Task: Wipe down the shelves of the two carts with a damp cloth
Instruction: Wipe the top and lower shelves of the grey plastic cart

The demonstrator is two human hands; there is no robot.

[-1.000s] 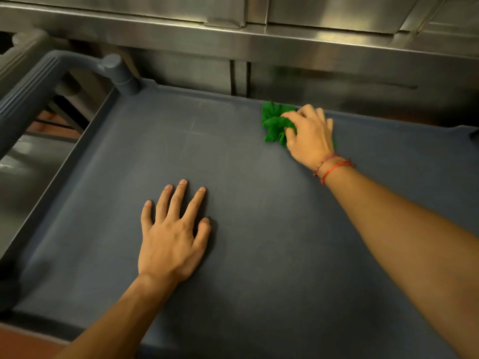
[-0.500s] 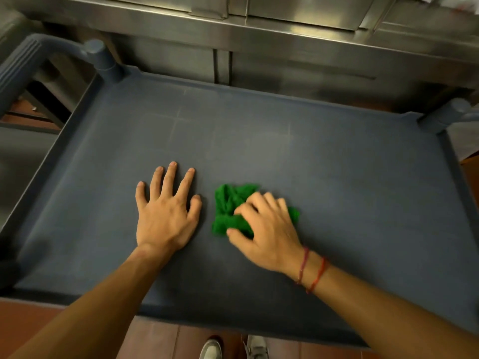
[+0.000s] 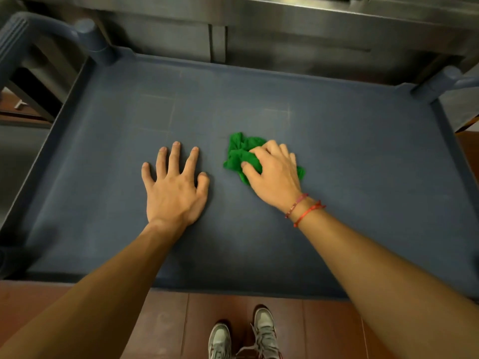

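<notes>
The right hand (image 3: 274, 177) has drawn the cloth (image 3: 239, 154) back from the far rim, where it was a second ago, to the middle of the shelf (image 3: 363, 177). In the last half second it has edged a little to the right, so a gap has opened between the cloth and the left thumb. The left hand (image 3: 173, 193) has kept its place.

The right hand lies over the bunched green cloth with its fingers curled down into it and its thumb pressed into the near left side. The cloth sits on the shelf, showing to the left of and beyond the fingers, with a small bit at the right of the hand. Two red bracelets (image 3: 303, 208) circle that wrist.

The left hand is flat on the shelf, palm down, fingers straight and spread, holding nothing. It lies to the left of the cloth and apart from it.

The shelf is dark blue-grey with a raised rim, and a post (image 3: 96, 40) stands at its far left corner. A steel cabinet (image 3: 285, 35) runs along behind the far rim. Near the person, grey shoes (image 3: 264, 330) stand on red-brown floor (image 3: 160, 325)
</notes>
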